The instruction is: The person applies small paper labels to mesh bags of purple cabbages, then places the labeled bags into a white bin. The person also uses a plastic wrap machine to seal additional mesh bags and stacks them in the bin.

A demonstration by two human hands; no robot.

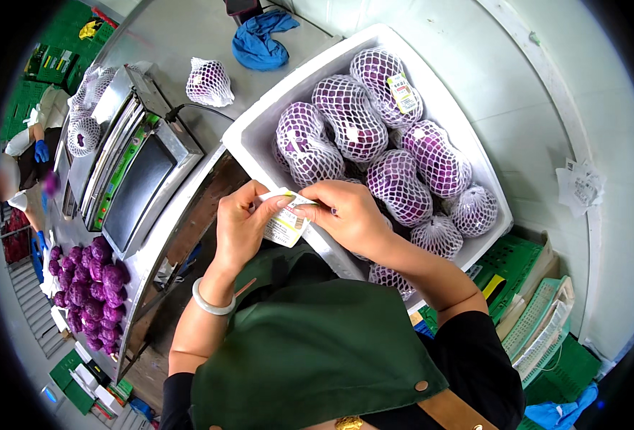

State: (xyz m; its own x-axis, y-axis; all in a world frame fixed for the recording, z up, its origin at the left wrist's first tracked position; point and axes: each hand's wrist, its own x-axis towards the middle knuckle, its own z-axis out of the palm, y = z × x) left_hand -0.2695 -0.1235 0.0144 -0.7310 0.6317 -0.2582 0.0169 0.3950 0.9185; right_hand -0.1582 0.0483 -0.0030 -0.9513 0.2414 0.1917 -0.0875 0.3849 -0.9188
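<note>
A white and yellow printed label point(285, 229) is pinched between the fingertips of both my hands. My left hand point(239, 221) grips its upper left part and my right hand point(347, 216) its right edge. Just beyond and below my hands stands a white foam box point(259, 132), holding several purple vegetables in white foam nets point(350, 118). One netted bundle point(385, 84) near the far corner bears a similar label point(402, 93). My right forearm passes over the box's near side and hides some of the bundles.
A scale with a dark plate point(139, 192) stands left on the metal table, a netted bundle point(209, 82) and a blue cloth point(261, 40) beyond it. Bare purple vegetables point(91, 290) are heaped at the table's end. Green crates point(507, 266) sit at right; another person point(30, 161) works far left.
</note>
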